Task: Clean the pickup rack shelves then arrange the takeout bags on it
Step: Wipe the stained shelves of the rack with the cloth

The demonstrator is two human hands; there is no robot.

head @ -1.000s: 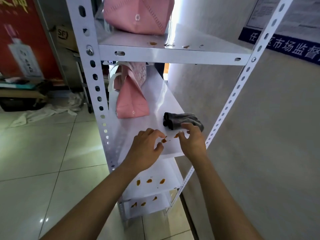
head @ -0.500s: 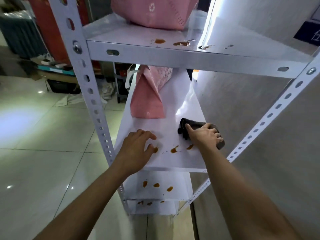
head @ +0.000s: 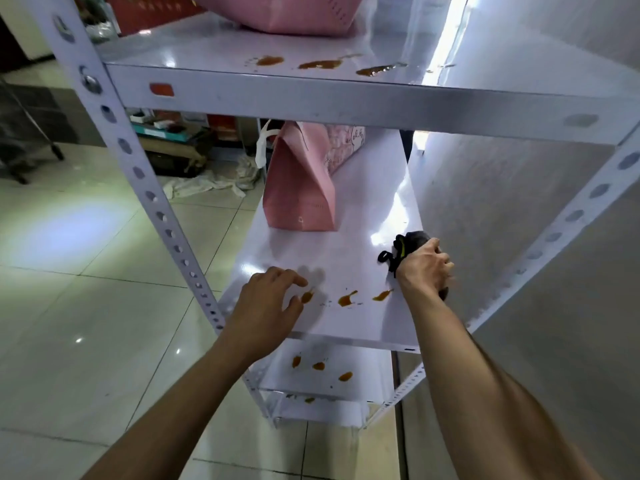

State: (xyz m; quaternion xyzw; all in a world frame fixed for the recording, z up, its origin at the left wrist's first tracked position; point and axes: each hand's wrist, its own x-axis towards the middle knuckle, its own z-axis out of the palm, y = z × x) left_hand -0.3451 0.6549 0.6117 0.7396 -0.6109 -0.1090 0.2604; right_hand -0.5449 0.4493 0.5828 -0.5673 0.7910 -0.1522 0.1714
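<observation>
head view: the right hand (head: 425, 268) has its fingers curled tight on the soft, light cloth (head: 412, 241), just right of the brown spots (head: 347, 298). it should squash easily; hold it bunched. left hand (head: 268, 299) fingers are loose and apart.

bag (head: 299, 188) on shelf (head: 363, 209) rear | stains (head: 347, 298) front | cloth (head: 414, 241) right

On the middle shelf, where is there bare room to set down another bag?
Bare room lies on the middle shelf right of the pink bag, running to the back. The front strip is crowded: orange stains between the left hand and the right hand, which grips the dark cloth.
</observation>
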